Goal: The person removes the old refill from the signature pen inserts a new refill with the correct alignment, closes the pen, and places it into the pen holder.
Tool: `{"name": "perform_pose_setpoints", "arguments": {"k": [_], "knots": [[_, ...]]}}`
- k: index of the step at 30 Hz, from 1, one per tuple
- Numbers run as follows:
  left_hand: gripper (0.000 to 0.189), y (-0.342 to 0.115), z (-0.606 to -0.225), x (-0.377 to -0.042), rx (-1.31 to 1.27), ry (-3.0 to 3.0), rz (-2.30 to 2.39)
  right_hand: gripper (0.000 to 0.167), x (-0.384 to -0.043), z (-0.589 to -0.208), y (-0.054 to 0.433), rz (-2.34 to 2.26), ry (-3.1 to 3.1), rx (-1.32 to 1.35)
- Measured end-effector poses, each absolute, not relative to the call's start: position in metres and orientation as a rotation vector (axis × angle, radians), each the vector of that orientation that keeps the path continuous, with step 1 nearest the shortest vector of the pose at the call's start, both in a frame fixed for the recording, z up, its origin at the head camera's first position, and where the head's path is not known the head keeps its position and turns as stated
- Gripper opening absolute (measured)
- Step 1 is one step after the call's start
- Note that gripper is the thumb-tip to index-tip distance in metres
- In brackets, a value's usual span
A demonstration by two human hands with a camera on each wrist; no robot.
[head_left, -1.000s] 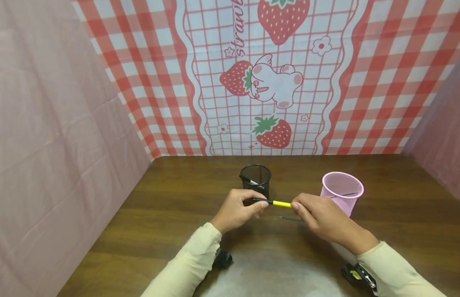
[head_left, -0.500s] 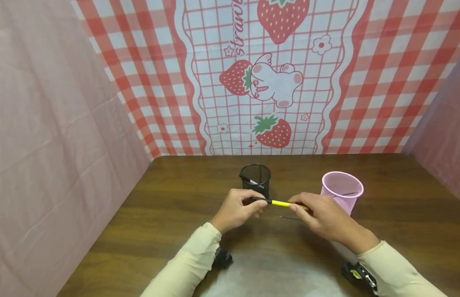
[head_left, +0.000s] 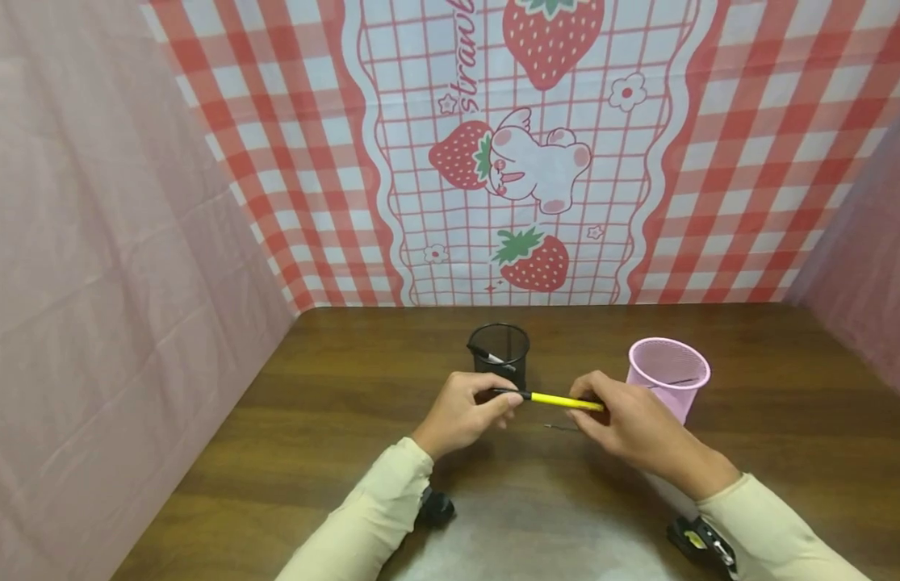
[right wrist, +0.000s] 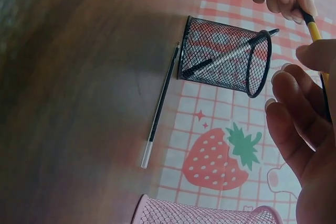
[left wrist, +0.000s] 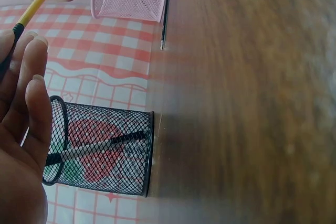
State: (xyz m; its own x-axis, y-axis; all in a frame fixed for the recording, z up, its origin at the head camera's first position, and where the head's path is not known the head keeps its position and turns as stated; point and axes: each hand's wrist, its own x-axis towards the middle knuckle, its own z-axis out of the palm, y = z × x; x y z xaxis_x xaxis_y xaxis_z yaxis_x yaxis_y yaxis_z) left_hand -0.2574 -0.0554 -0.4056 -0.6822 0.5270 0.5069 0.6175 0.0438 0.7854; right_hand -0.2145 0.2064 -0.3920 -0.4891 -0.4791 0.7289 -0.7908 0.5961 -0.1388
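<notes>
Between both hands is a yellow-and-black pen, held roughly level above the table. My left hand pinches its black end between thumb and fingers. My right hand has thumb and curled fingers about the yellow barrel's other end; in the right wrist view its thumb lies across the barrel. Below lies a thin pen refill with dark ink and a clear end, partly hidden by my right hand in the head view.
A black mesh cup with a black-and-silver pen leaning in it stands behind my left hand. To the right, behind my right hand, is a pink mesh cup with a thin dark stick inside. A strawberry-print cloth hangs behind the table.
My right thumb and fingers have shifted on the barrel, and more of the yellow part shows. The left hand stays in place on the black end.
</notes>
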Motion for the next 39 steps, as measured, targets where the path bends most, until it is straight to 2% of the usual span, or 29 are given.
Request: {"name": "perform_pose_setpoints", "arguments": {"k": [4,8,11,14,19,24,39], "knots": [[0.011,-0.055,-0.406,-0.257,-1.217,-2.21,-1.734,0.014,-0.215,-0.394,0.207,0.622,-2.134,1.028],[0.011,-0.055,-0.407,-0.256,-1.216,-2.206,-1.742,0.038,-0.215,-0.395,0.207,0.62,-2.139,1.031],[0.01,-0.056,-0.407,-0.256,-1.214,-2.207,-1.74,0.041,-0.215,-0.395,0.207,0.62,-2.151,1.03],[0.009,-0.056,-0.407,-0.256,-1.206,-2.214,-1.736,0.036,-0.216,-0.396,0.208,0.639,-2.153,1.048],[0.008,-0.055,-0.407,-0.255,-1.19,-2.231,-1.732,0.011,-0.216,-0.396,0.209,0.658,-2.158,1.073],[0.007,-0.056,-0.389,-0.24,-1.2,-2.223,-1.709,0.02,-0.215,-0.397,0.208,0.658,-2.164,1.081],[0.006,-0.054,-0.381,-0.235,-1.221,-2.204,-1.689,0.017,-0.215,-0.396,0.208,0.646,-2.174,1.086]]}}
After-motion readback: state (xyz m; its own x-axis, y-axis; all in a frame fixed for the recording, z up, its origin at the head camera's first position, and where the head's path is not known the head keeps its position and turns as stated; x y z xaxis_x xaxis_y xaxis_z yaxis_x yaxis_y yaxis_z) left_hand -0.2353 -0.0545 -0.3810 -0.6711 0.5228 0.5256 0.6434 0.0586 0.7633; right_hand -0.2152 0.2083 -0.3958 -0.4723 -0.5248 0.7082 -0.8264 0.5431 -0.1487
